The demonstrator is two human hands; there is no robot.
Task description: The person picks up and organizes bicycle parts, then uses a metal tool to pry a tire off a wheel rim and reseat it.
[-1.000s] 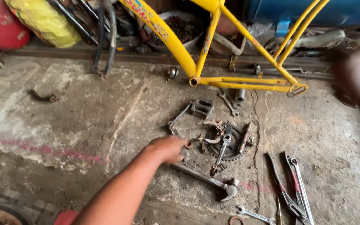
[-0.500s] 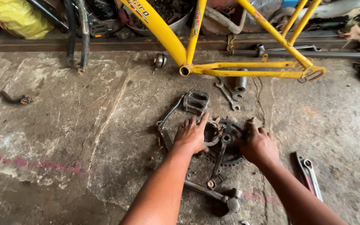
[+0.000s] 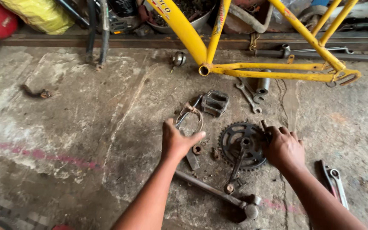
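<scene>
Two hands work over bicycle parts on concrete, frame centre.
I see my left hand spread flat beside small rusty parts; my right hand curls, steadying the chainring.

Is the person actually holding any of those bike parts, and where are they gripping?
The right hand grips the toothed chainring at its right edge. The left hand is spread open over small parts on the floor; whether it holds anything cannot be told.
</scene>
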